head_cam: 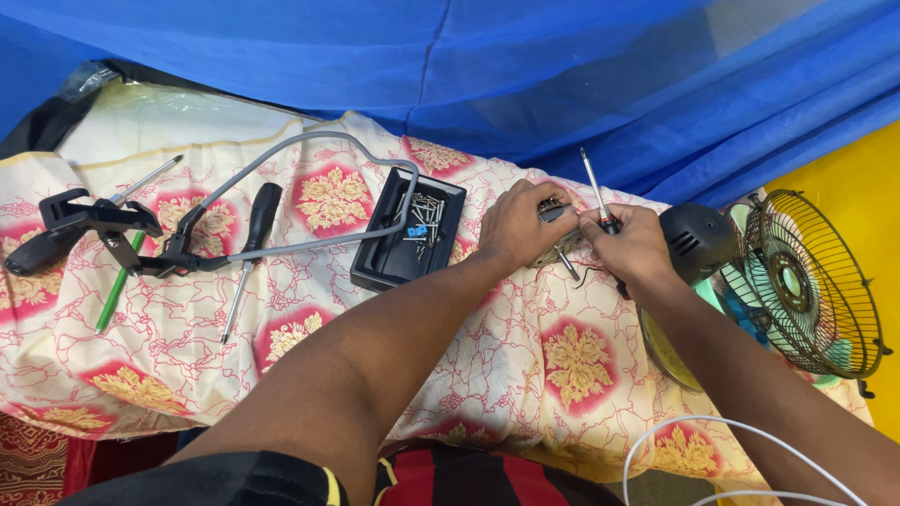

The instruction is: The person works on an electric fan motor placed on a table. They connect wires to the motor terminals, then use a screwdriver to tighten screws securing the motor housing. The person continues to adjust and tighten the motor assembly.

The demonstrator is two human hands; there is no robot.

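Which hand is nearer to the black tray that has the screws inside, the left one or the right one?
The left hand. It rests just to the right of the black tray, almost beside its edge. The right hand is farther right, beyond the left hand, holding a screwdriver.

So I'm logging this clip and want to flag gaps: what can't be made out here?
- Small part under the left hand: head view, mostly covered by both hands, kind unclear.
- Screwdriver tip: hidden behind the right hand.
- Contents of the black tray: screws, too small to count.
- Fan: base hidden by the right forearm.
- White cable: cut off by the bottom edge.
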